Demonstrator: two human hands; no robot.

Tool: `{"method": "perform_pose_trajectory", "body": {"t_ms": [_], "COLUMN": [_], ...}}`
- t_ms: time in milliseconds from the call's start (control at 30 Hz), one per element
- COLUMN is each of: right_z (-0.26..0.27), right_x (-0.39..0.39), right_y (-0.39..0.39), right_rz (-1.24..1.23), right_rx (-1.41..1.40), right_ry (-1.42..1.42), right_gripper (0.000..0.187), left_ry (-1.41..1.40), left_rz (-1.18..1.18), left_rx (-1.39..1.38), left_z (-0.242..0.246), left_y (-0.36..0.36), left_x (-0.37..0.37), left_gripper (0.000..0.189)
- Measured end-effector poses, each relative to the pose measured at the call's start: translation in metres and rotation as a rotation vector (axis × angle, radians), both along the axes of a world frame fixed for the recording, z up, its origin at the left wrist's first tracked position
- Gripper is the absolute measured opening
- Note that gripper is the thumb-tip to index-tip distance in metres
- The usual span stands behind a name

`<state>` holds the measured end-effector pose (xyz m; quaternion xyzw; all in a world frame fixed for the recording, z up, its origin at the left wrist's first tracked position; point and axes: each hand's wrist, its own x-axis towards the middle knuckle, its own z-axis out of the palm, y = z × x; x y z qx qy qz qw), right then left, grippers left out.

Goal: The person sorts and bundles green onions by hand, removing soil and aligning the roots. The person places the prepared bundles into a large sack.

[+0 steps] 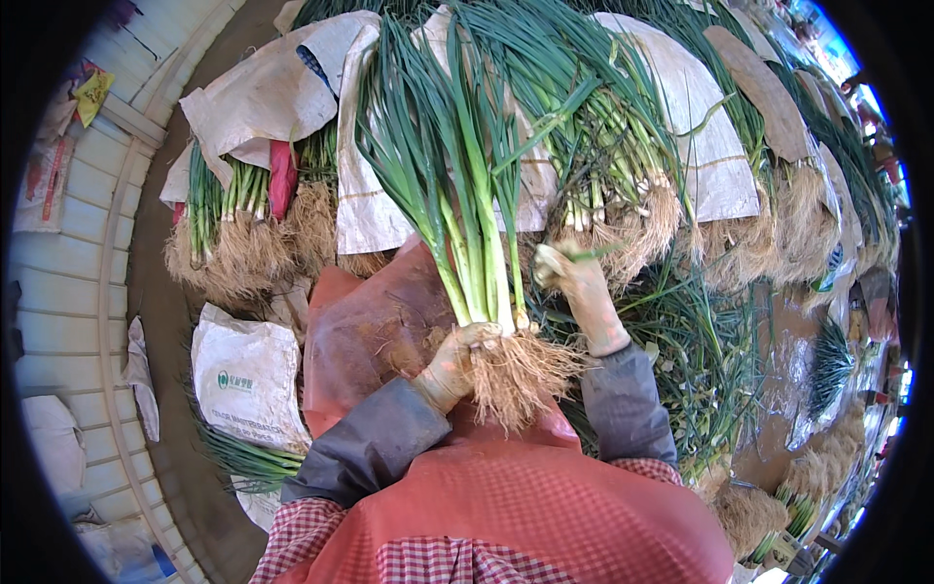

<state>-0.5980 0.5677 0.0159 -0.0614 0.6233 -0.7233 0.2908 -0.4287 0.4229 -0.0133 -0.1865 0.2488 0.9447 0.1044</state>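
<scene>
My left hand [454,359], in a soiled pale glove, grips a bunch of green onions [478,241] just above its roots. The long green leaves point away from me, and the tangled brown roots [522,376] hang toward my apron. To the right of the bunch is my right hand [565,274], gloved too and blurred by motion. Its fingers are curled around a strip of green leaf [595,252], which sticks out to the right. Under the bunch, a red waterproof apron [387,314] covers my lap.
Rooted green onions [620,168] lie in a row ahead, partly under white woven sacks [719,153]. Loose leaves [693,365] are heaped on the right by wet floor [773,365]. A printed white sack [248,372] lies left, near a pale panelled wall [66,270].
</scene>
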Motion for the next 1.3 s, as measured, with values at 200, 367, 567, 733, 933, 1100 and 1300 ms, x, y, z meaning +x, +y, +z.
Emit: {"method": "perform_pose_trajectory", "body": {"t_ms": [200, 367, 567, 733, 933, 1100, 1300], "right_z": [0.014, -0.005, 0.004, 0.008, 0.062, 0.061, -0.062], "right_x": [-0.031, -0.031, -0.024, 0.010, 0.062, 0.073, 0.084], "right_y": [-0.051, -0.056, -0.041, -0.027, 0.034, 0.139, 0.299], "right_rz": [0.157, 0.158, -0.094, -0.125, 0.375, 0.033, 0.511], "right_rx": [0.618, 0.705, 0.579, 0.424, -0.099, -0.375, 1.193], "right_ry": [0.730, 0.714, 0.916, 0.672, -0.154, -0.293, -0.026], "right_gripper": [0.032, 0.036, 0.024, 0.017, 0.022, 0.018, 0.019], "left_ry": [0.017, 0.103, -0.033, -0.022, -0.052, -0.084, 0.049], "left_rz": [-0.073, -0.117, -0.072, -0.029, -0.059, -0.046, -0.031], "left_rx": [0.167, 0.312, 0.195, 0.144, 0.117, 0.085, 0.029], "left_z": [-0.001, 0.014, 0.030, 0.027, 0.024, 0.021, 0.028], "left_y": [-0.002, -0.004, -0.003, 0.006, 0.001, 0.001, 0.004], "left_x": [-0.008, -0.014, -0.010, -0.012, -0.014, -0.008, -0.008], "left_gripper": [0.057, 0.060, 0.034, 0.030, 0.030, 0.038, 0.046]}}
